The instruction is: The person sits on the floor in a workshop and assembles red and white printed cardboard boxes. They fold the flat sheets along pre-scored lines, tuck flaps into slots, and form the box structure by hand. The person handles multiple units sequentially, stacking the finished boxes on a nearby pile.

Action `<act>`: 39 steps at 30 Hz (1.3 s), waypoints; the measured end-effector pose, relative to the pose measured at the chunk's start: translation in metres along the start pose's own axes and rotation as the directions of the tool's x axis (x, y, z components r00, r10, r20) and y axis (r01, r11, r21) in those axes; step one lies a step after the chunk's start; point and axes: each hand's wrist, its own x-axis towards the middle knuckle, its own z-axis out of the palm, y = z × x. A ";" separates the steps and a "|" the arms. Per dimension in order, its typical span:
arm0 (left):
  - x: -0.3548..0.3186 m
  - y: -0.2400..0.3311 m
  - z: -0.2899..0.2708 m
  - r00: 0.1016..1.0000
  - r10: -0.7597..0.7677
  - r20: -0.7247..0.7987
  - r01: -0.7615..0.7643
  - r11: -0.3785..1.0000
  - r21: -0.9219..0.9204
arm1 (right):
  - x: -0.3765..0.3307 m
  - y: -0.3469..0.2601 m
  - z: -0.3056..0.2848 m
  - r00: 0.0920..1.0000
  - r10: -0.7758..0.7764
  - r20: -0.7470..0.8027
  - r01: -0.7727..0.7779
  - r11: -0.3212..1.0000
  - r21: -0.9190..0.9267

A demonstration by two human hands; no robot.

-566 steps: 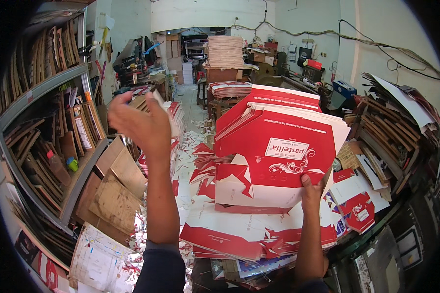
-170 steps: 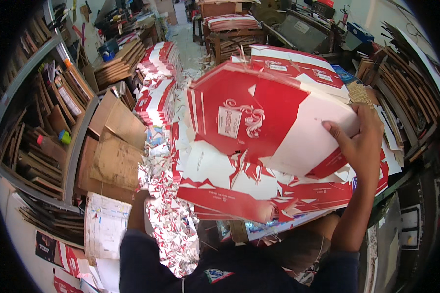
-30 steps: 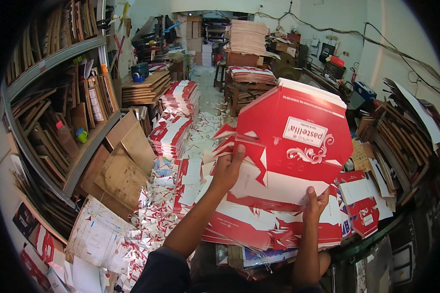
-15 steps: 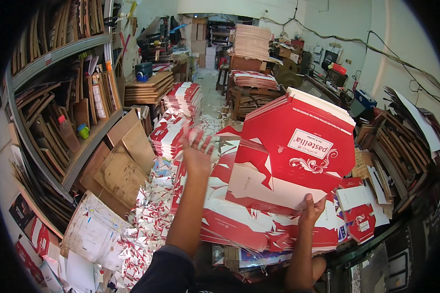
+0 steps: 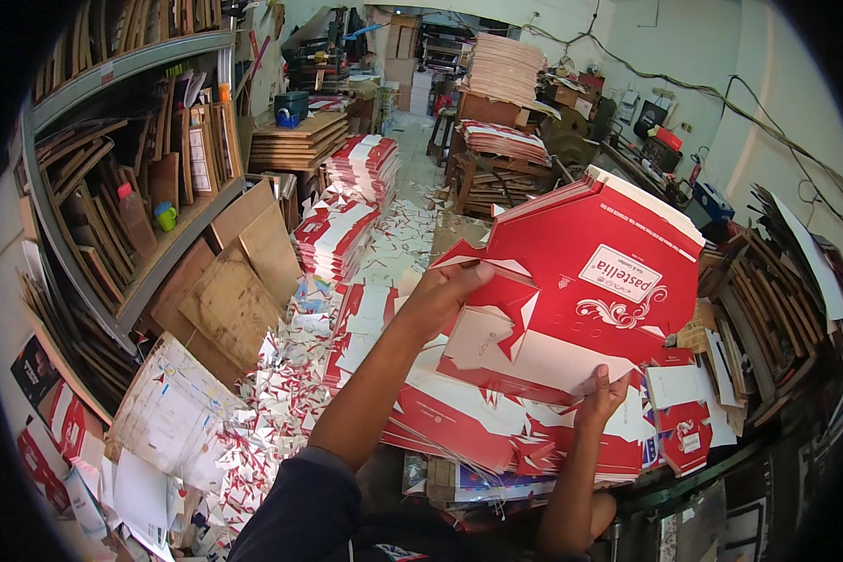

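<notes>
A thick stack of red and white die-cut cardboard box blanks (image 5: 557, 258) lies tilted in front of me. My left hand (image 5: 447, 292) is closed at its left side, thumb on top, pinching a red pointed edge piece of the cardboard. Whether that piece is still joined to the blanks I cannot tell. My right hand (image 5: 605, 397) grips the near edge of the stack, thumb on the pale flap and fingers underneath. Below the stack, more red and white printed sheets (image 5: 450, 426) are piled, with torn-looking scraps along their edges.
A heap of small cardboard scraps (image 5: 276, 412) spreads at left. Beyond stand stacks of red and white blanks (image 5: 337, 234) on the floor. A metal shelf (image 5: 140, 290) with wooden boards lines the left. Boards (image 5: 768, 290) lean at right. A small red box (image 5: 686, 436) lies nearby.
My left hand has moved right and down from open air beside the stack and closed on its left edge. My right hand keeps its grip on the near edge.
</notes>
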 end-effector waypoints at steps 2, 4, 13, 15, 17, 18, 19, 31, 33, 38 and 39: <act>0.006 -0.001 0.005 0.995 -0.011 -0.101 0.007 0.999 -0.042 | 0.000 0.001 -0.001 1.000 0.006 0.006 -0.006 1.000 -0.015; 0.011 -0.003 0.007 0.989 0.077 -0.124 -0.088 0.992 -0.085 | -0.002 -0.003 0.004 1.000 -0.007 0.013 0.007 0.999 -0.038; 0.013 -0.009 0.036 0.816 0.223 -0.534 -0.269 0.963 -0.009 | -0.001 -0.002 0.006 0.999 -0.043 0.031 0.045 0.997 -0.059; 0.014 -0.006 0.031 0.802 0.138 -0.582 -0.240 0.966 -0.100 | -0.002 -0.002 0.006 0.998 -0.045 0.039 0.047 0.998 -0.052; 0.016 -0.007 0.019 0.795 -0.029 -0.606 -0.177 0.944 -0.278 | -0.002 -0.002 0.004 0.999 -0.031 0.040 0.032 0.999 -0.027; 0.020 -0.007 0.015 0.796 -0.071 -0.601 -0.151 0.938 -0.311 | -0.003 -0.002 0.004 0.998 -0.028 0.048 0.029 0.999 -0.015; 0.021 -0.008 0.010 0.786 -0.060 -0.615 -0.180 0.930 -0.320 | -0.003 -0.001 0.002 0.998 -0.025 0.055 0.025 1.000 -0.004; -0.039 -0.038 -0.001 0.990 0.141 -0.009 -0.130 0.936 0.328 | 0.000 0.001 0.002 0.999 -0.022 0.037 0.024 0.997 -0.067; -0.033 -0.042 0.007 0.982 0.156 -0.110 -0.115 0.945 0.306 | 0.000 -0.003 0.006 0.999 -0.018 0.043 0.022 0.996 -0.086; -0.019 -0.047 0.015 0.941 0.206 -0.268 -0.117 0.943 0.311 | -0.005 -0.008 0.011 0.999 -0.046 0.012 0.047 0.987 -0.151; -0.017 -0.050 0.016 0.914 0.276 -0.298 -0.152 0.913 0.380 | -0.007 -0.008 0.011 0.998 -0.057 0.013 0.058 0.986 -0.154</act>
